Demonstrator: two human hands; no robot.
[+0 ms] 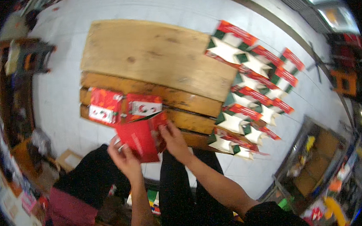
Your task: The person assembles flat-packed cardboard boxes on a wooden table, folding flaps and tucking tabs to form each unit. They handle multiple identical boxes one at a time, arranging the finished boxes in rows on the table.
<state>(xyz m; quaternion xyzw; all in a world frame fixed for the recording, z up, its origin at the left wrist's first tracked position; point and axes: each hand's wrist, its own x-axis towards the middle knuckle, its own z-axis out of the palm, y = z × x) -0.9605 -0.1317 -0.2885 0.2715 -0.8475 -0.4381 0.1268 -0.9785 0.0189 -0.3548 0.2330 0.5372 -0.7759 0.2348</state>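
Between my two hands is a red cardboard packet (pixel 138 139), tilted over the near edge of the wooden table. A dark green slit shows along its upper edge. My left hand (pixel 127 160) grips its lower left side, thumb and fingers closed on it. On its right side, the fingers of my right hand (pixel 172 139) are closed along the edge. Just beyond lie two red-and-white printed packs (pixel 103 106), one left and one right (pixel 145 104); the right one is partly covered by the held packet.
Overlapping red, white and green cut-out card pieces (pixel 248 90) cover the table's right end and stick out past it. The wooden table (pixel 149 47) has gaps between its near planks. A stool (pixel 32 57) stands at far left, a framed tray (pixel 318 157) at lower right.
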